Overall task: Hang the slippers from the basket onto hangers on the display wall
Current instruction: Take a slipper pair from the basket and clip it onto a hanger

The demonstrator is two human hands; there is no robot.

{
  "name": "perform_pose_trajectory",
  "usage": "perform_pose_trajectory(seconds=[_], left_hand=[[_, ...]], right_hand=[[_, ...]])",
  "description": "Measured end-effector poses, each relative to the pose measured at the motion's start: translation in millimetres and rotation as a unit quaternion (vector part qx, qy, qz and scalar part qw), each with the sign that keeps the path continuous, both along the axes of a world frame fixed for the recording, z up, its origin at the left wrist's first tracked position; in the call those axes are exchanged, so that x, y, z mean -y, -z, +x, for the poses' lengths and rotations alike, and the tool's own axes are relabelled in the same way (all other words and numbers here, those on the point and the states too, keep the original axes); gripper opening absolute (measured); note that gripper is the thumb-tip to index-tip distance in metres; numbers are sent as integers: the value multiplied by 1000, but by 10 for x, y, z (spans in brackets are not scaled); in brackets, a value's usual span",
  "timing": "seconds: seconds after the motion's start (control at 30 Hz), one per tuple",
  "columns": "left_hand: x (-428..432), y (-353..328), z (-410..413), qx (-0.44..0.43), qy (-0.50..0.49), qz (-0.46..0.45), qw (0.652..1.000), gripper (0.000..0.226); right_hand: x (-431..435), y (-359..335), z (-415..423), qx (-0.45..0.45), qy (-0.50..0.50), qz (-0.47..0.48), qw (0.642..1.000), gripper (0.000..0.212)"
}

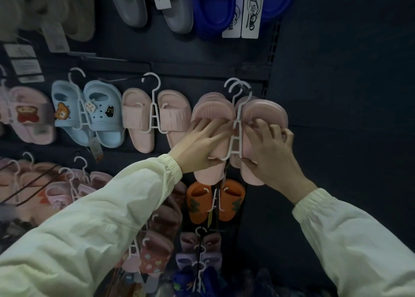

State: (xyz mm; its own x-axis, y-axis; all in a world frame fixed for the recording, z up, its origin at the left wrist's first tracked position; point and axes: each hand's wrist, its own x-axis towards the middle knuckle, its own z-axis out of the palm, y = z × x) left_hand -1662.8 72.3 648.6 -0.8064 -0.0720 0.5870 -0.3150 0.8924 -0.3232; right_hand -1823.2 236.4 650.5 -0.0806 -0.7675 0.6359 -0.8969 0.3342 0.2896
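The pair of pale pink moulded foam slippers (211, 111) sat on a thin white plastic hanger (236, 140) whose hook was up at the peg on the dark panelled display wall (336, 94), at the right end of a row. The left hand (198, 146) lay across the left slipper with its thumb beneath, and the right hand (272, 153) curled its fingers over the right slipper, thumb at the lower edge; the two hands stood apart with the hanger's stem between them. Such slippers were probably light, soft and a little springy, so a hold across the strap looked safer than one on the slim hanger, which might flex. A second white hook (231, 84) just behind suggested another pink pair on the same peg, likely to snag. A pink strapped pair (139, 121) hung just beside on the left, and small orange slippers (197, 204) hung close below. The basket was out of view
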Motion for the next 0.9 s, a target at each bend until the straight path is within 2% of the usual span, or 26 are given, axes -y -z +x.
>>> perform_pose_trajectory(seconds=[0.43, 0.6, 0.9], left_hand=[[370, 45, -236, 3, -27, 27, 999, 87], [371, 78, -266, -29, -20, 21, 999, 87], [374, 138, -243, -25, -40, 2, 999, 87]], right_hand=[[504, 69, -235, 90, -36, 7, 995, 90], [542, 80, -326, 123, -25, 56, 991, 104], [577, 211, -341, 110, -28, 24, 993, 94]])
